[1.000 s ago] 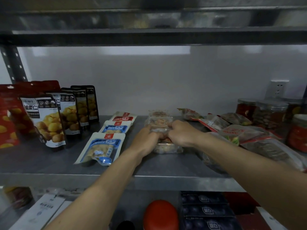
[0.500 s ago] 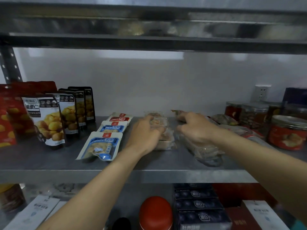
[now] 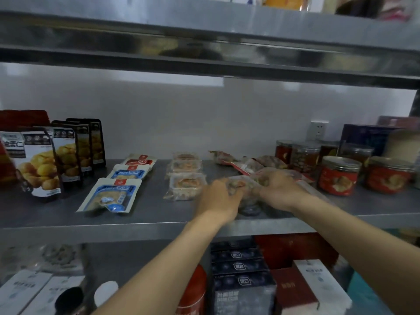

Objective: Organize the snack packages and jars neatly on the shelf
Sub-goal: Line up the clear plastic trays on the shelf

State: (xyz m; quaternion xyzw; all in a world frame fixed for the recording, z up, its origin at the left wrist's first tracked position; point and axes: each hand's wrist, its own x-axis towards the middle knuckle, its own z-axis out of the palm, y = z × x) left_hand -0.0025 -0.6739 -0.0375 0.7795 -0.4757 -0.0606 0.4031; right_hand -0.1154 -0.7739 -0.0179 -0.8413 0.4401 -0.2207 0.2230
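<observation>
Since the earlier frame the left hand [image 3: 218, 201] has come off the clear tray packs [image 3: 185, 178] and crossed to the right, so both hands now meet on one clear snack bag [image 3: 247, 192].

From the head camera I see that bag lying on the middle shelf [image 3: 91, 230], near its front edge and just right of the tray packs. The left hand's fingers [image 3: 235, 195] are curled onto the bag's left side. The right hand [image 3: 279, 189] grips its upper right part, fingers bent over the plastic. Motion blur hides how tight either hold is.

The tray packs lie in a short row running back toward the wall. Left of them three flat pouches line up the same way — two blue pouches [image 3: 113, 196] in front, a red one [image 3: 141, 160] behind. Further left, chestnut pouches [image 3: 34, 162] stand upright in a row. More loose bags [image 3: 241, 164] are heaped behind the hands. Red-labelled jars [image 3: 338, 176] stand to the right, with darker jars [image 3: 304, 155] behind them. A wall socket [image 3: 318, 130] sits above those.
</observation>
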